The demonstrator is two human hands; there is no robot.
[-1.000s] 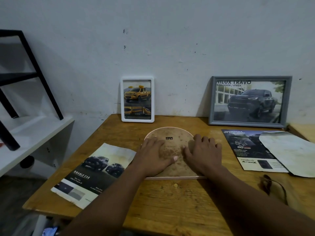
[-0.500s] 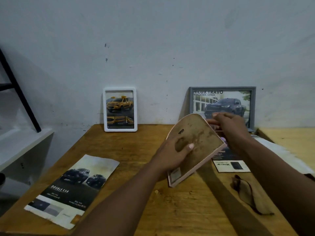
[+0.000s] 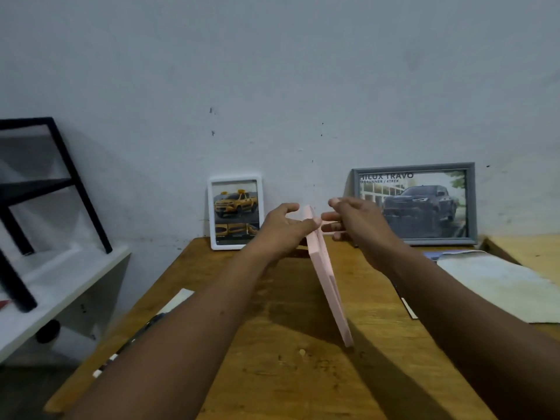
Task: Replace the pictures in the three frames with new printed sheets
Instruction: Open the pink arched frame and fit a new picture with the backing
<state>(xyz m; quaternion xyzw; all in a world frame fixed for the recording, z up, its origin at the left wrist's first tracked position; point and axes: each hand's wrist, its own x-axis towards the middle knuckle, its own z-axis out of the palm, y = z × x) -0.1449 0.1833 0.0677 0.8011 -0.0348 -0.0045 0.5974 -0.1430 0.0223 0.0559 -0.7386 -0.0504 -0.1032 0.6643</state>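
**Third frame in hand, two already standing**

A person's left hand [image 3: 285,227] gripped the pink frame [image 3: 327,283], edge-on over the middle of the tabletop [image 3: 272,374], while the right hand [image 3: 360,225] held its fingers [image 3: 331,227] straight beside it. The white frame [image 3: 235,212] and grey frame [image 3: 413,204] stood at the back edge, apparently finished, with bare room between them. Loose sheets [image 3: 497,283] crowded both side edges.

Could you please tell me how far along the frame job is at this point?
Looks done: the white frame and grey frame stand against the wall, showing truck prints. In hand: the pink frame, held edge-on, gripped by the left hand, right hand touching it; its picture side is not visible. Left: confirming its sheet and standing it up.
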